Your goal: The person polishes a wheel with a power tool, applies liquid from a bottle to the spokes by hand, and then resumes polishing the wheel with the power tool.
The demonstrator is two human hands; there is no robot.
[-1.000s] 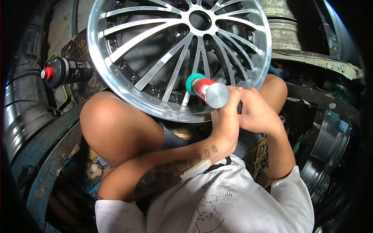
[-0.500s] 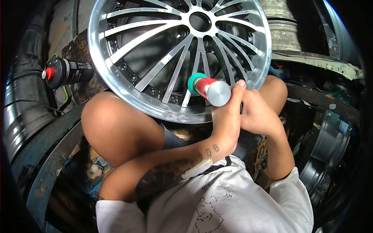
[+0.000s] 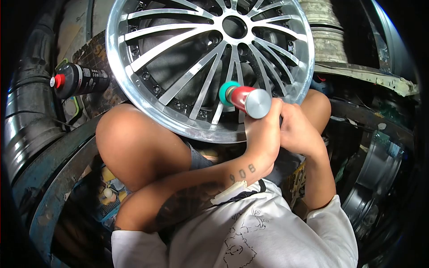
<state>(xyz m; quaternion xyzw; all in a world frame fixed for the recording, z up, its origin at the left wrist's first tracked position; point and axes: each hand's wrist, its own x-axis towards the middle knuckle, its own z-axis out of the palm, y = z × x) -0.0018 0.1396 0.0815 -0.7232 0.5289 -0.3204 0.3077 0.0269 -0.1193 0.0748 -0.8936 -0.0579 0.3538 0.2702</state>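
Observation:
A red handheld polisher [image 3: 241, 98] with a round silver end and a teal pad is angled over the lower spokes of an alloy wheel [image 3: 204, 134]. My left hand [image 3: 263, 126] is closed around the polisher just behind its silver end, with its fingers mostly hidden underneath. Pressed against it from the right, my right hand [image 3: 298, 130] is also closed at the tool's grip, its fingertips out of sight. The wheel has bright machined spokes, dark recesses and a polished rim, and it leans over my knees.
To the left, a black bottle [image 3: 85, 80] with a red cap lies on a stained board [image 3: 96, 51]. Metal wheel barrels [image 3: 319, 35] stand at the back right, and another rim [image 3: 377, 165] sits at the lower right. A blue metal edge [image 3: 47, 210] curves along the left.
The polisher and both hands have shifted slightly right, and my left thumb sits lower. The wheel and bottle also appear a little farther right in view.

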